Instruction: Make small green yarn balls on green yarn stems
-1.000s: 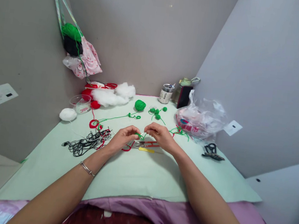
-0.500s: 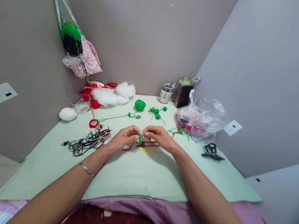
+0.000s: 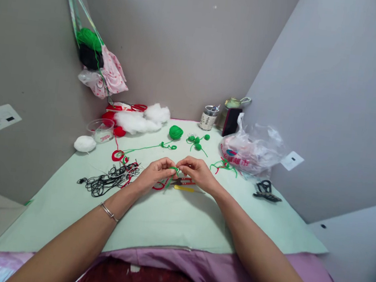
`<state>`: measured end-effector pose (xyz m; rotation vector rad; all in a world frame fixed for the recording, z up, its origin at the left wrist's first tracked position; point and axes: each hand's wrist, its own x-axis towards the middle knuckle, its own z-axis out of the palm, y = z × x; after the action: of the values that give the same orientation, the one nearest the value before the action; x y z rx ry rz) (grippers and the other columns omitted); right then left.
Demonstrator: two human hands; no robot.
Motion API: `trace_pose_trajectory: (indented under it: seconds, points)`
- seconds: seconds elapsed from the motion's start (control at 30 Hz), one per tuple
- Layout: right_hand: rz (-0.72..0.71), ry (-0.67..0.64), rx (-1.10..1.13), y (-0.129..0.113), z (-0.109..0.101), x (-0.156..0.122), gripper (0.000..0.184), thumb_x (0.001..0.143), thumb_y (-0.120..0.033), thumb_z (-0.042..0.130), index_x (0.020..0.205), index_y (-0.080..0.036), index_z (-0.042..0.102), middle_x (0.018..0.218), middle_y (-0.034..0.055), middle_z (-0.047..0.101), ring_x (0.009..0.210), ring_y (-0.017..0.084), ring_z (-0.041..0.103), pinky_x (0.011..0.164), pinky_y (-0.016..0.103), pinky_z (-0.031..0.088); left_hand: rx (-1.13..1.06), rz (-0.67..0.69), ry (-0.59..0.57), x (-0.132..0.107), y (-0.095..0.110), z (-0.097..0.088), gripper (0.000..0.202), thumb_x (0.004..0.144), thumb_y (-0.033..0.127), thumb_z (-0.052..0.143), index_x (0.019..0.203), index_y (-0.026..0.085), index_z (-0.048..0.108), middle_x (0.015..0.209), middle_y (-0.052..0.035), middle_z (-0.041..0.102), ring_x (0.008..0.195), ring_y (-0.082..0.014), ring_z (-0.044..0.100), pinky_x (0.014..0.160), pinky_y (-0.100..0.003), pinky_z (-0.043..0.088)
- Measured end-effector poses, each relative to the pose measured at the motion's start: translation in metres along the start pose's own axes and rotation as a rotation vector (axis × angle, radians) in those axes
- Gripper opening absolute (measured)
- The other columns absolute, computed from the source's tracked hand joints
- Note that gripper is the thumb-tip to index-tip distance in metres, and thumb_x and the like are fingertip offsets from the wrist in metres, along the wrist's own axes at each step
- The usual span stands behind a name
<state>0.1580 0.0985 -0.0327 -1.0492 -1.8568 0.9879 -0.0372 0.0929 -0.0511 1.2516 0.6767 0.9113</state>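
My left hand (image 3: 159, 172) is closed in a pinch on a small piece of green yarn (image 3: 174, 170) above the middle of the table. Close against it, my right hand (image 3: 195, 170) pinches at the same green yarn, its fingertips meeting those of the left. Whether a needle or hook is between the fingers is too small to tell. Just below the hands lie thread snips (image 3: 183, 182) with orange-red handles and a yellow-handled tool (image 3: 184, 189) with a thin shaft. A loop of red yarn (image 3: 159, 185) rests beside the left fingers.
Tangled black cord (image 3: 105, 182) lies left of my hands. Behind are a green yarn ball (image 3: 176, 133), small green crocheted balls (image 3: 198, 141) and white stuffing (image 3: 137, 122). A plastic bag (image 3: 251, 150), a phone (image 3: 232, 122) and a black hair claw (image 3: 267, 191) stand or lie to the right.
My right fingertips have shifted slightly left, against the left hand's. More of the snips and the yellow-handled tool's shaft shows, and a green strand hangs below the fingers.
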Motion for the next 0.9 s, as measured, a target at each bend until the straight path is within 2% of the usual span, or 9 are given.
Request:
trace_pose_trajectory:
  seconds: [0.27,0.37,0.5,0.77,0.9]
  points:
    - [-0.058,-0.009,-0.025,0.002,0.001,0.0,0.014,0.085,-0.025,0.06,0.091,-0.018,0.07,0.092,0.0043,0.061,0.082,0.014,0.058,0.07,0.025,0.046,-0.053,-0.055,0.037,0.0,0.001,0.001,0.029,0.075,0.036,0.074,0.091,0.017,0.058,0.084,-0.003,0.067,0.081,-0.0138,0.066,0.078,-0.025,0.048]
    - [-0.068,-0.024,-0.005,0.0,0.001,0.0,0.011,0.085,-0.023,0.061,0.09,-0.018,0.069,0.091,0.0038,0.062,0.08,0.014,0.058,0.072,0.026,0.046,-0.069,-0.05,0.032,-0.001,0.001,0.002,0.028,0.076,0.035,0.073,0.091,0.017,0.059,0.084,-0.0018,0.066,0.082,-0.0134,0.066,0.08,-0.025,0.048]
    - [-0.151,-0.025,-0.089,-0.005,-0.004,-0.002,0.01,0.086,-0.024,0.062,0.084,-0.018,0.069,0.084,0.0023,0.059,0.075,0.013,0.055,0.069,0.025,0.043,-0.068,-0.051,-0.019,-0.001,0.002,0.0,0.026,0.077,0.034,0.073,0.092,0.018,0.059,0.084,-0.0007,0.064,0.083,-0.013,0.067,0.081,-0.024,0.047]
    - [-0.205,-0.169,-0.19,-0.016,-0.024,-0.006,0.021,0.093,-0.027,0.053,0.099,-0.021,0.073,0.08,0.0024,0.053,0.073,0.013,0.051,0.067,0.025,0.04,-0.063,-0.089,-0.071,0.0,0.007,-0.005,0.026,0.076,0.034,0.074,0.092,0.018,0.06,0.087,-0.0016,0.064,0.084,-0.0146,0.068,0.077,-0.022,0.046]
    - [-0.219,-0.146,-0.224,-0.016,-0.032,-0.006,0.024,0.094,-0.031,0.052,0.097,-0.022,0.074,0.082,0.0042,0.054,0.077,0.015,0.053,0.07,0.027,0.042,-0.074,-0.096,-0.081,-0.001,0.005,-0.006,0.027,0.075,0.034,0.074,0.093,0.018,0.061,0.087,-0.0029,0.066,0.085,-0.0147,0.067,0.078,-0.023,0.047]
